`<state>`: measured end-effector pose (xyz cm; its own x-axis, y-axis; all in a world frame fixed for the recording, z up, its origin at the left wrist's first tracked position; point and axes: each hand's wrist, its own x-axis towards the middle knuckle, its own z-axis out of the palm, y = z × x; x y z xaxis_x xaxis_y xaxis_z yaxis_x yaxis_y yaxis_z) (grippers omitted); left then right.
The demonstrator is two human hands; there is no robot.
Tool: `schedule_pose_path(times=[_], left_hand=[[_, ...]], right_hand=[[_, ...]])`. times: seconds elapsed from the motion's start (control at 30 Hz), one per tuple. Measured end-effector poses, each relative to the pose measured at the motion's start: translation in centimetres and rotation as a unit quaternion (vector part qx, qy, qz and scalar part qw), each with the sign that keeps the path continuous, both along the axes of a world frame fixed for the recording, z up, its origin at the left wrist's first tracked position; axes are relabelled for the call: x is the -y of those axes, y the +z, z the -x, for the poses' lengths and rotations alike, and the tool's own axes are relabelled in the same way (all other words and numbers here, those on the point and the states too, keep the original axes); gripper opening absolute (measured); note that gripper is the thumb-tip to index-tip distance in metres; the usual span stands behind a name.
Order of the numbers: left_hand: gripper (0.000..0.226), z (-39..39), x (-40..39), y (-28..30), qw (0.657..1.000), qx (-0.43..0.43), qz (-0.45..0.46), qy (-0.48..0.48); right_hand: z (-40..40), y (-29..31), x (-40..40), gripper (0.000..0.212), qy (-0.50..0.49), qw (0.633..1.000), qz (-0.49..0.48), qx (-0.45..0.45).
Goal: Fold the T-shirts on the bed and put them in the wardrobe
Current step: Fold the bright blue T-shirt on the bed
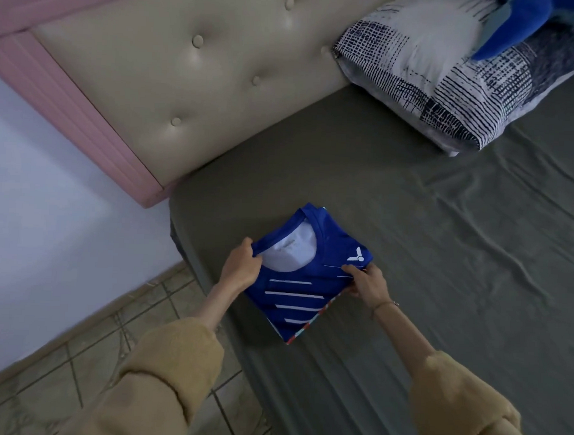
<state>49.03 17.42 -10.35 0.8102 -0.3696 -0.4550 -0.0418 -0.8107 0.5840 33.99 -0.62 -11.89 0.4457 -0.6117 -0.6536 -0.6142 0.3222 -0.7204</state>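
At the far left a pale wall [50, 180] meets a tiled floor [86, 350], and a pink frame [70, 102] borders the buttoned beige headboard [199, 91]. The left hand [240, 268] pinches the left side of the folded blue T-shirt [303, 293] at the collar, thumb on top and fingers curled under the cloth. The T-shirt lies flat near the left edge of the bed [441, 257], close to the corner by the headboard – its white stripes and small white logo face up. The right hand [368, 285] grips the right side of the shirt, thumb pressed on top just below the logo. To the right of the shirt the olive sheet spreads wide and bare, with some creases. A patterned pillow [449, 86] lies at the upper right against the headboard – a blue soft thing [524, 27] rests on it.
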Motion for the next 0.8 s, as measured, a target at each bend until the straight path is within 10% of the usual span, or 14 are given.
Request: schedule_pose_path(times=[0.17, 0.33, 0.53, 0.8], left_hand=[[0.033, 0.3, 1.2, 0.0, 0.998, 0.047, -0.044, 0.014], [0.061, 2.3, 2.3, 0.0, 0.988, 0.105, -0.075, -0.080], [0.067, 3.4, 3.4, -1.2, 0.970, 0.052, -0.143, -0.187], [0.065, 4.8, 5.1, 1.7, 0.961, 0.146, -0.105, -0.210]], right_hand=[[-0.4, 0.9, -0.6, 0.053, 0.024, 0.988, 0.118, -0.099], [-1.6, 1.7, -1.3, 0.064, 0.150, 0.902, 0.403, -0.050], [-4.0, 0.9, -2.0, 0.057, 0.465, 0.820, 0.320, -0.090], [-1.9, 4.6, -0.3, 0.056, 0.386, 0.879, 0.277, -0.039]])
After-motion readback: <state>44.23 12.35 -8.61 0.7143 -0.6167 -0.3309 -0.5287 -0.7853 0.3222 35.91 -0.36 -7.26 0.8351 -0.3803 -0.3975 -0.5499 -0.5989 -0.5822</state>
